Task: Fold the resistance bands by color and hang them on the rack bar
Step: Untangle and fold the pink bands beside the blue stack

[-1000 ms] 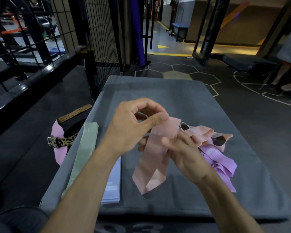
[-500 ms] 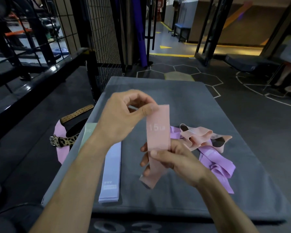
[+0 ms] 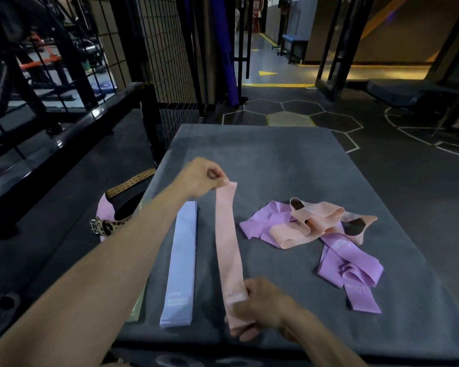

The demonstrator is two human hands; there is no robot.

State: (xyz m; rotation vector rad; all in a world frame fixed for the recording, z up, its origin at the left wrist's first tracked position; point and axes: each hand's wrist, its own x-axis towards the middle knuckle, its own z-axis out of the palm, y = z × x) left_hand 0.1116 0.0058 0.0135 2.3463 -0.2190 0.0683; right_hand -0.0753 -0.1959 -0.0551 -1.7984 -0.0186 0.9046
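Left hand (image 3: 200,177) pinches the far end of the flat pale-pink elastic band (image 3: 227,245), right hand (image 3: 260,308) grips the near end, stretched over the grey padded mat (image 3: 276,154) by its near edge. I'd keep it taut, edges lined up beside the folded lavender-blue band (image 3: 182,258).

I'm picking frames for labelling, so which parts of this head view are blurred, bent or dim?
Head view: the right hand is motion-smeared where it grips the pink band; the left hand is sharper. Wide-angle bending curves the mat edges. The rack bar side sits dim, with small glare spots.
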